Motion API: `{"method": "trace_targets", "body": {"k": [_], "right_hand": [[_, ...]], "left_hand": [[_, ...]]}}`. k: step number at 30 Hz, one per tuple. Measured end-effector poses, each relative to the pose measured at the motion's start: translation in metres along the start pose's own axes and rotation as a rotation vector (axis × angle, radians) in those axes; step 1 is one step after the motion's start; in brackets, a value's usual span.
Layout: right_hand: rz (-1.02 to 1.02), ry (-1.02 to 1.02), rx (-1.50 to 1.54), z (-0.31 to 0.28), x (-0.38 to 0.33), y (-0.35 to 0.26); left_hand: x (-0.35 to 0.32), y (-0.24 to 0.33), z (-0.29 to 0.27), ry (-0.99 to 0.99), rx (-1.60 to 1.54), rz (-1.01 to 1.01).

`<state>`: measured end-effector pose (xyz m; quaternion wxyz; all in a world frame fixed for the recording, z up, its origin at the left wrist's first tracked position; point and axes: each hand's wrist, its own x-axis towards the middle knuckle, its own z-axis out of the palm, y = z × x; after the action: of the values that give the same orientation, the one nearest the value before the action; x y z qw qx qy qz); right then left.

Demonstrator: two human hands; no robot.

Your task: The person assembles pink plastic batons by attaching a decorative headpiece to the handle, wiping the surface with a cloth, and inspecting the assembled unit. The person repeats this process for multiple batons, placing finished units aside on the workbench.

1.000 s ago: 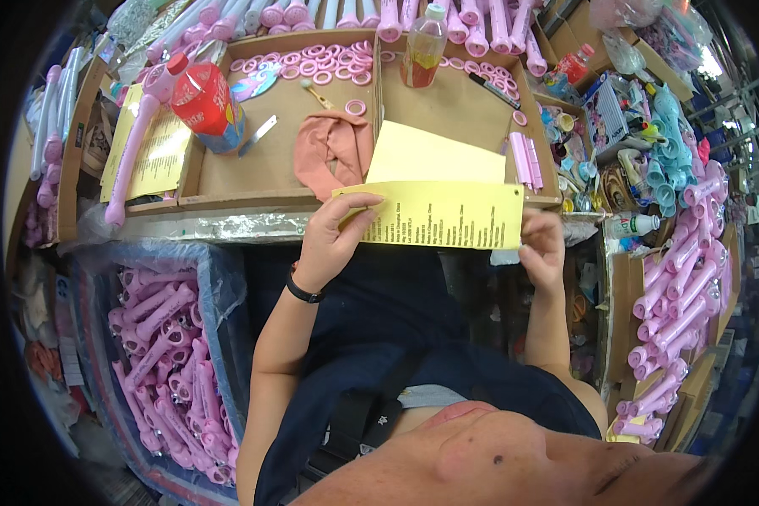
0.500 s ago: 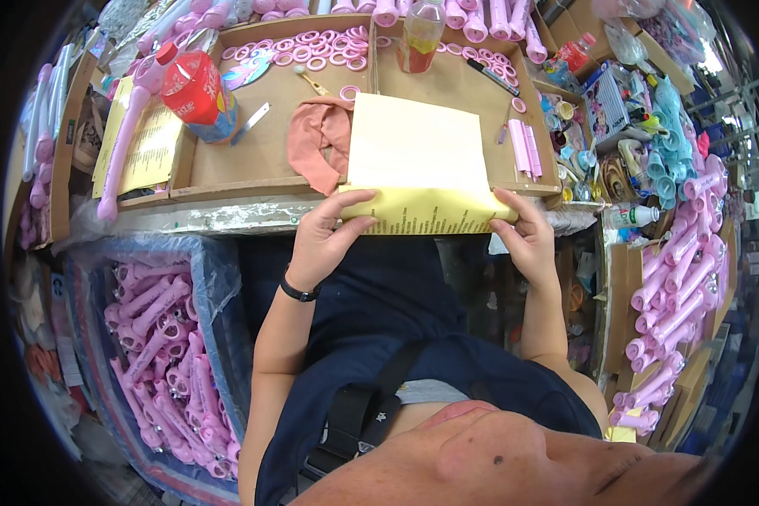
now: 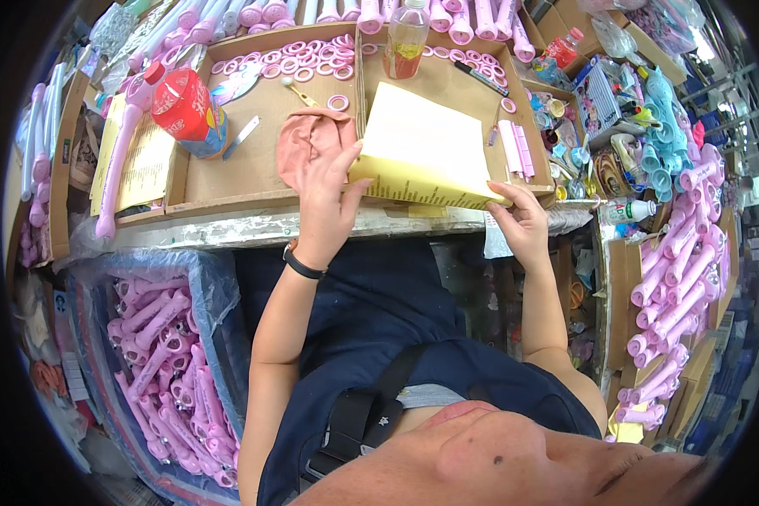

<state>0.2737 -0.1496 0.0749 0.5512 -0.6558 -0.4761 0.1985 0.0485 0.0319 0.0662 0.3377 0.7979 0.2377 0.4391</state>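
A cardboard-lined worktop (image 3: 228, 181) with a worn pale front edge; a blue plastic-lined bin (image 3: 219, 287) below its left end; daylight at upper right.

yellow paper sheet (image 3: 426, 148) w/ black print; pink rings (image 3: 291, 63); red bottle (image 3: 187, 105); brown cardboard tray (image 3: 253, 160); black wristband (image 3: 302, 264).

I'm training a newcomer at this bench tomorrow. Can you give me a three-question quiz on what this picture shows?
1. True or false: both hands grip the yellow sheet.
2. What lies in the blue-lined bin at the person's left: A) pink plastic parts, B) green bottles, C) paper?
3. What is on the left hand's wrist?

Key:
1. True; the right hand pinches its near right corner, the left hand holds its left edge.
2. A.
3. A black band.
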Motion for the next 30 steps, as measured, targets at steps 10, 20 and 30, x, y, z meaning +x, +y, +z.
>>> {"method": "trace_targets", "body": {"k": [10,20,30], "right_hand": [[-0.174,-0.024,-0.352,0.009,0.002,-0.013],[-0.409,-0.006,-0.574,0.022,0.017,-0.012],[-0.237,0.016,-0.442,0.006,0.035,0.011]], "left_hand": [[0.016,0.028,0.04,-0.201,0.34,0.387],[0.012,0.019,0.045,-0.231,0.291,0.436],[0.031,-0.034,0.008,-0.291,0.304,0.274]]}}
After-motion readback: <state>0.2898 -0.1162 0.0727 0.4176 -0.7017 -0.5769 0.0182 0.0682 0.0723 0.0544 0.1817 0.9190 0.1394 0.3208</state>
